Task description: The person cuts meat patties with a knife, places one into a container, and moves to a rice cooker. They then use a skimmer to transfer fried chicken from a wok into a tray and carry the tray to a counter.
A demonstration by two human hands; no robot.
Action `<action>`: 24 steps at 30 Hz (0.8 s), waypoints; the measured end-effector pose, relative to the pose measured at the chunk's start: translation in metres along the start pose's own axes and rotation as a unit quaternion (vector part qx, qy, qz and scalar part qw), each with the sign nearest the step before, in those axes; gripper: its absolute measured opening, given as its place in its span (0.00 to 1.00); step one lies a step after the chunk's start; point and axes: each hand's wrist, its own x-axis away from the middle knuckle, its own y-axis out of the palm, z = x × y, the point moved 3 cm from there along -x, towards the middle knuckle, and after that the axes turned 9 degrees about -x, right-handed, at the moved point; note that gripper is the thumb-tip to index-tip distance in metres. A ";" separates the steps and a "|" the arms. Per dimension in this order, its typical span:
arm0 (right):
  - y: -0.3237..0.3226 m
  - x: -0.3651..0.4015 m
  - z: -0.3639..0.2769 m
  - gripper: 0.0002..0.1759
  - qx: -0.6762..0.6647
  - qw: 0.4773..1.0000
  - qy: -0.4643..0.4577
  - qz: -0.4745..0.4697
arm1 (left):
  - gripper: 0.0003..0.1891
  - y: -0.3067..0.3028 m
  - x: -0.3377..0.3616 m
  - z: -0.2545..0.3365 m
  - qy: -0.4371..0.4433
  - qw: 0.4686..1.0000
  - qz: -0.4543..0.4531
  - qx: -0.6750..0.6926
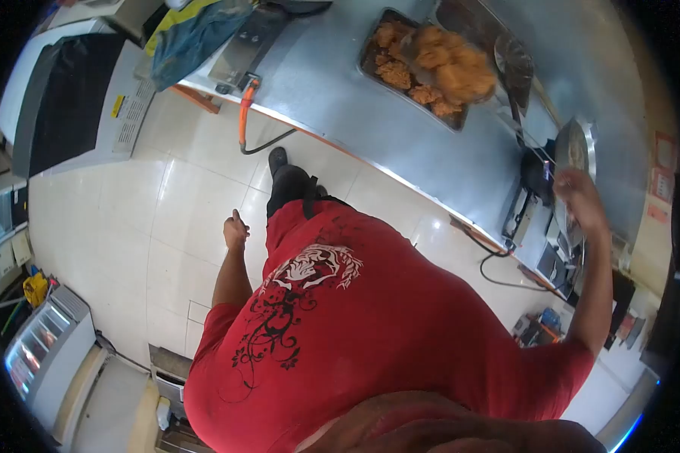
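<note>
My right hand [580, 198] is wrapped round the end of a long-handled wire skimmer [533, 142]. Its basket, blurred by motion, carries a heap of fried chicken [455, 66] above a dark metal tray [366, 64]. More fried chicken pieces [394, 73] lie in that tray. A round metal pan or lid [574, 143] is close beside my right hand, partly covered by it. My left hand [236, 229] hangs low over the floor at my side, fingers loosely bent and thumb apart, with nothing visible in it.
The tray stands on a long metal counter [317, 90]. Behind it are another tray [461, 15] and a dark ladle-like utensil [515, 64]. An orange hose [244, 113] hangs off the counter edge. A glass-fronted display case [45, 332] stands at lower left.
</note>
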 end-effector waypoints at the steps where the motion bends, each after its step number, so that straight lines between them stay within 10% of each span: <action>1: -0.006 -0.008 -0.005 0.09 -0.007 0.999 0.043 -0.031 | 0.33 0.000 -0.001 0.002 -0.001 1.000 -0.007 -0.008; 9: -0.052 -0.037 -0.084 0.08 0.044 0.985 0.151 -0.067 | 0.35 -0.010 -0.049 0.017 -0.104 0.991 -0.072 -0.033; 24: -0.090 -0.097 -0.150 0.15 0.130 0.960 0.214 -0.127 | 0.30 -0.026 -0.094 0.145 -0.029 0.975 -0.179 -0.125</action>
